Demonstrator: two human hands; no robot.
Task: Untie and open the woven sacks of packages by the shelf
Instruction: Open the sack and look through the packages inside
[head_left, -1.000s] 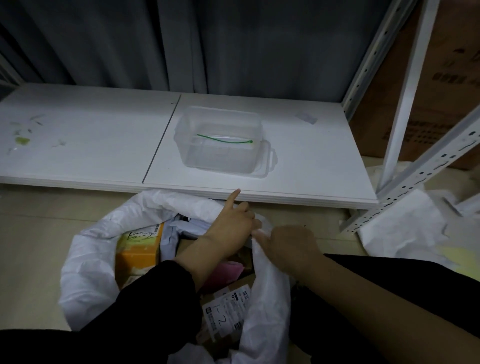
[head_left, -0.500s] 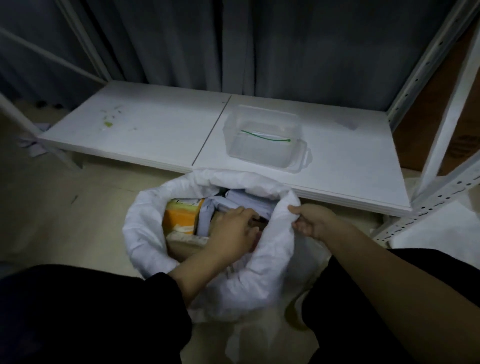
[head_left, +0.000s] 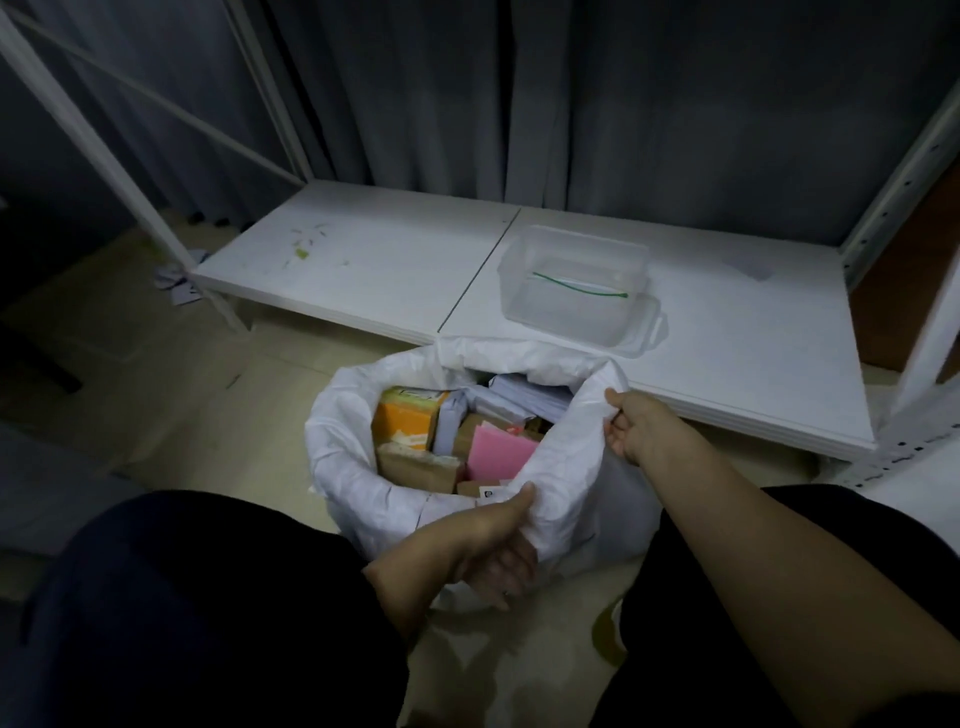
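Note:
A white woven sack (head_left: 343, 457) stands open on the floor in front of the low white shelf board (head_left: 395, 275). Its rim is rolled outward. Inside lie several packages: an orange box (head_left: 402, 421), a pink envelope (head_left: 498, 457), brown cartons (head_left: 421, 467) and grey mailers (head_left: 514, 400). My left hand (head_left: 493, 540) grips the near rim of the sack, thumb on top. My right hand (head_left: 636, 423) pinches the rim on the right side.
A clear plastic tub (head_left: 576, 291) with a green cable tie (head_left: 576, 286) in it sits on the shelf board just behind the sack. White metal shelf uprights (head_left: 883, 202) rise at right and left. Dark curtains hang behind. Scraps of paper (head_left: 179, 286) lie by the left upright.
My left hand has come out of the sack and now grips the near rim. The mouth has been spread wider, showing more packages. The view has pulled back and up.

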